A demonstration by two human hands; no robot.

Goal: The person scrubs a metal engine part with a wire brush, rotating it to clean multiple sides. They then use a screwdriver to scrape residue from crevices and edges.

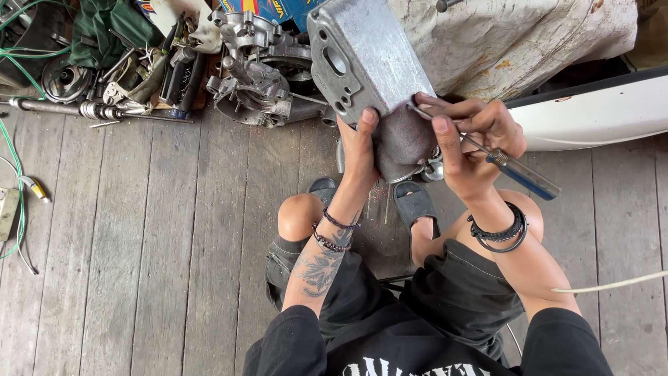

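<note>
A grey cast-metal engine cover (369, 63) is held up on edge in front of me, its flat flange with an oval hole facing left. My left hand (360, 150) grips its lower edge, thumb on the flange. My right hand (476, 143) holds a screwdriver (518, 170) with a blue and clear handle. Its thin shaft runs up-left, and the tip touches the cover's side near my fingers.
Bare engine casings (261, 69) and loose parts lie on the plank floor (139, 244) behind the cover. A metal shaft (62, 108), green wires (14, 174) and a green cloth (104, 28) lie at left. A white panel (591, 111) sits at right. My knees and sandals are below.
</note>
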